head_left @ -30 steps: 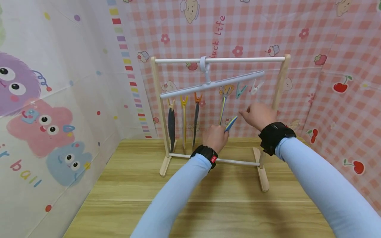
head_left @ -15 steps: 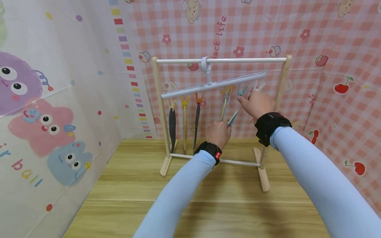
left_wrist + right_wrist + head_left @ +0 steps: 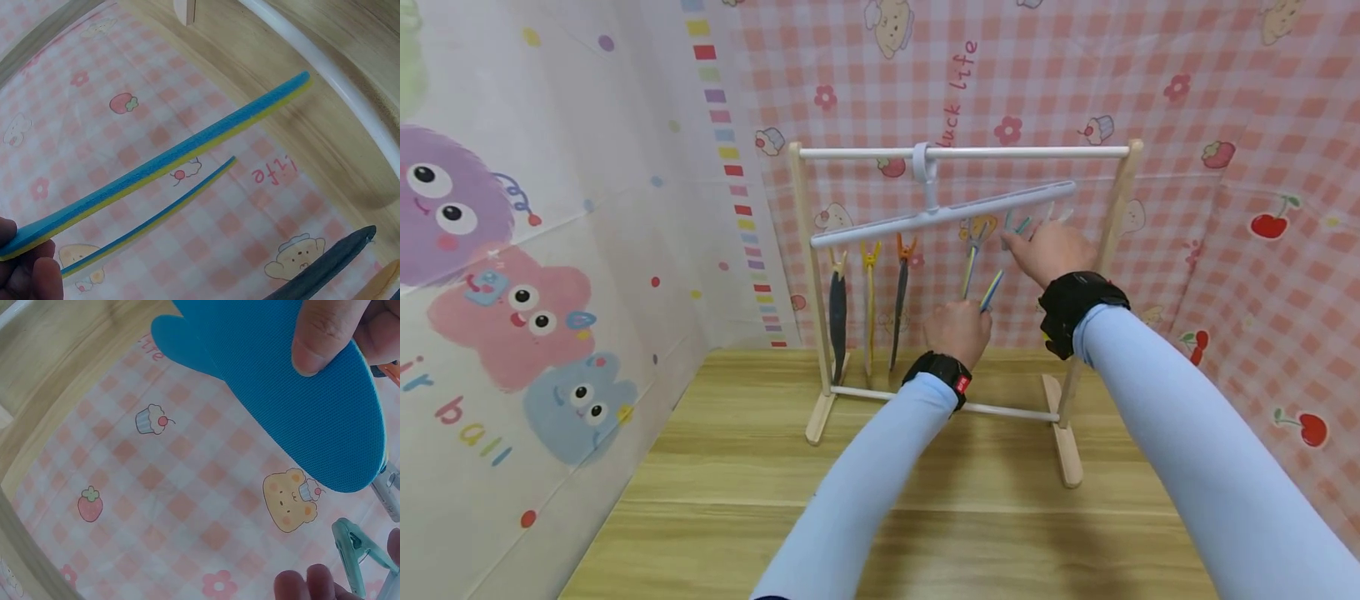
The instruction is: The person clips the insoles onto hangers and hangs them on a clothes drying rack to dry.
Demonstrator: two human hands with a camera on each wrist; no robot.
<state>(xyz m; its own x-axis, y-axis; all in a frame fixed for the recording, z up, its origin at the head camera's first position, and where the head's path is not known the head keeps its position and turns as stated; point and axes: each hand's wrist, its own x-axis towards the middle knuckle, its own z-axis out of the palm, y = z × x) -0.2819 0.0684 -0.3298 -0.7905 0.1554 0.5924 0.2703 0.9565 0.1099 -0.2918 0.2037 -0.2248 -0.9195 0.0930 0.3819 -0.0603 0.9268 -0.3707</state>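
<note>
My left hand pinches one end of a blue-and-yellow insole, held up by the rack; its flat blue face fills the top of the right wrist view. Just behind it hangs a matching insole from a grey clip. With curled fingers my right hand is at the teal clip, which sits between its thumb and fingers. A white clip hangs close by, partly behind that hand. Farther left, a dark insole, a yellowish one and another dark one hang from clips.
The pale hanger bar tilts, its right end higher, on the white top rail. Wooden posts and a low white rail frame the rack. It stands on a wooden table against patterned cloth.
My right hand has moved up and reached the teal clip. The left hand has shifted slightly right and up with its insole. The view has turned a little left.
</note>
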